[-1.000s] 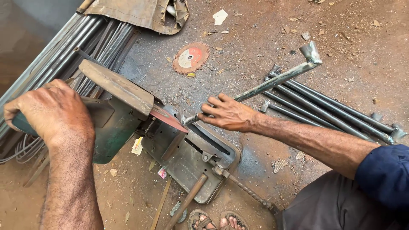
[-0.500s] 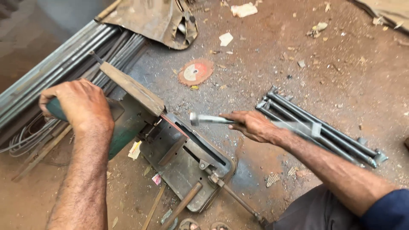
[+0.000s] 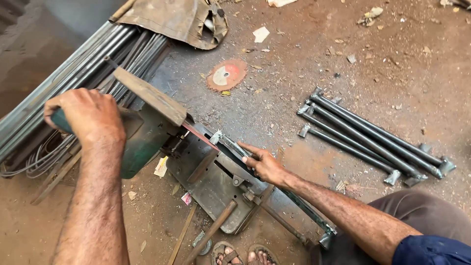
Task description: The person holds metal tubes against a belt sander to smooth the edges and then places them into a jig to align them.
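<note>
While the left hand (image 3: 86, 115) wraps round the green handle (image 3: 59, 120) of the chop saw (image 3: 147, 132), its grip is closed tight on that handle, knuckles up. Saw sits on the dirt floor (image 3: 319, 59), w/ a rusty guard plate (image 3: 149, 95) on top & the thin reddish blade (image 3: 198, 135) showing just below it.

Right hand (image 3: 265, 164) lies on the saw's grey base (image 3: 216, 184), fingers pressed flat over a metal rod (image 3: 230, 145) that runs along the vise; grip is pressing down on it, not curled round, as far as can be seen. Rod's near end, w/ a small welded foot (image 3: 326, 239), lies by the person's knee.

Right of the saw, well apart from it, a batch of similar rods (image 3: 373, 140) lies side by side on the floor, each w/ end pieces. Behind the saw, long steel bars (image 3: 73, 78) are stacked at an angle, a worn brown bag (image 3: 171, 19) at their far end. A used cutting disc (image 3: 226, 74) lies flat beyond the blade. Sandalled toes (image 3: 240, 255) show at the bottom edge, next to a wooden handle (image 3: 211, 230).
</note>
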